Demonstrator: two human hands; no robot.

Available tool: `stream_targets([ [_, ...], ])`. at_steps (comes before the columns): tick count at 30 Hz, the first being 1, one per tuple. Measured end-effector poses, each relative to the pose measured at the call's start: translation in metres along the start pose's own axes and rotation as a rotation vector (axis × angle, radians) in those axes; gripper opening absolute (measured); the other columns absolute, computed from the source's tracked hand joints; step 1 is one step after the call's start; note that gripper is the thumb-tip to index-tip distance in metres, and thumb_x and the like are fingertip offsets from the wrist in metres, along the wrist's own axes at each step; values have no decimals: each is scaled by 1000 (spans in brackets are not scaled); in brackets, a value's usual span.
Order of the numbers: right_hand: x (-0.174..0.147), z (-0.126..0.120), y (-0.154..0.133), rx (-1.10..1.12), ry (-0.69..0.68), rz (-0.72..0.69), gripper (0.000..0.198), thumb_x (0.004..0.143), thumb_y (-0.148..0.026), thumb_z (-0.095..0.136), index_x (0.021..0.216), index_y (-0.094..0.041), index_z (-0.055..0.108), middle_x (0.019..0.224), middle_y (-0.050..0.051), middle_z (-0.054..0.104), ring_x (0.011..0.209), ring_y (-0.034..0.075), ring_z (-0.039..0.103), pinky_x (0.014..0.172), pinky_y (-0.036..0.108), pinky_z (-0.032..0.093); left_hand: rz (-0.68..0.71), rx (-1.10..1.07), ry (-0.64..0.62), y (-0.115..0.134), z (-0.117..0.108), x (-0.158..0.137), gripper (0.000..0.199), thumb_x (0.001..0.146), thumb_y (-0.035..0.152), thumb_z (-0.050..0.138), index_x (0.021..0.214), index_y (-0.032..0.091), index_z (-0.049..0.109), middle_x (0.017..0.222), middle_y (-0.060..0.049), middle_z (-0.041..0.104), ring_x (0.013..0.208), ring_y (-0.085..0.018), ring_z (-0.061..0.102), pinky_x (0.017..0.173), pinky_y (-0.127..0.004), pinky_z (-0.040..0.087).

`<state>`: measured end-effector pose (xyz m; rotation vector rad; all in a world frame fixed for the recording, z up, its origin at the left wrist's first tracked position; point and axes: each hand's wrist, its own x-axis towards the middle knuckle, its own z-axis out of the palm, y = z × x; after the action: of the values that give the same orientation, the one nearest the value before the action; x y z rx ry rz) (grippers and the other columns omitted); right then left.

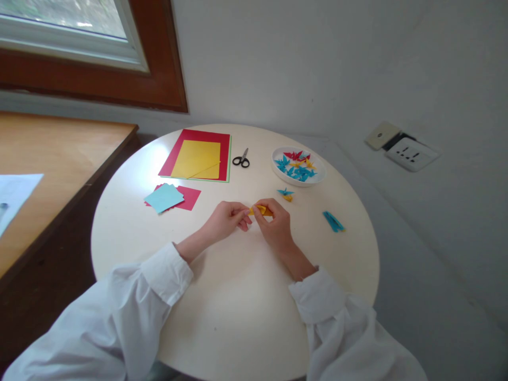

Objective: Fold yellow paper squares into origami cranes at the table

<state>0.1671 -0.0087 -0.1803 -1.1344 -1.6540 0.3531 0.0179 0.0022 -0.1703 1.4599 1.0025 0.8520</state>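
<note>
Between my two hands is a small folded yellow paper [262, 210], held just over the middle of the white round table [238, 328]. My left hand [226, 219] pinches its left end between thumb and finger. My right hand [274, 221] grips the other end, and its fingers cover part of the folds. Just beyond my right hand sit a blue paper crane [285, 191] and a small yellow folded piece [288, 198]. Farther right lie several narrow folded blue strips [333, 221], with a bit of yellow at their end.
A white dish [298, 182] holds several red, blue and yellow paper cranes. Black-handled scissors [241, 161] lie near large red [225, 153] and yellow sheets [198, 156]. Light-blue squares [164, 198] overlap red ones [190, 198] at left. A wooden desk [67, 143] and a wall socket [410, 153] flank the table.
</note>
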Motion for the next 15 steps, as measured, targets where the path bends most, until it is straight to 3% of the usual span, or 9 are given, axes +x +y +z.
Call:
stream_targets([
  [15, -1, 1, 0, -12, 2, 0, 4, 78, -19, 55, 75, -18, 57, 72, 1, 60, 65, 13, 59, 61, 26, 52, 29, 41, -22, -8, 1, 1, 27, 83, 35, 50, 71, 13, 59, 66, -6, 65, 53, -12, 63, 55, -25, 53],
])
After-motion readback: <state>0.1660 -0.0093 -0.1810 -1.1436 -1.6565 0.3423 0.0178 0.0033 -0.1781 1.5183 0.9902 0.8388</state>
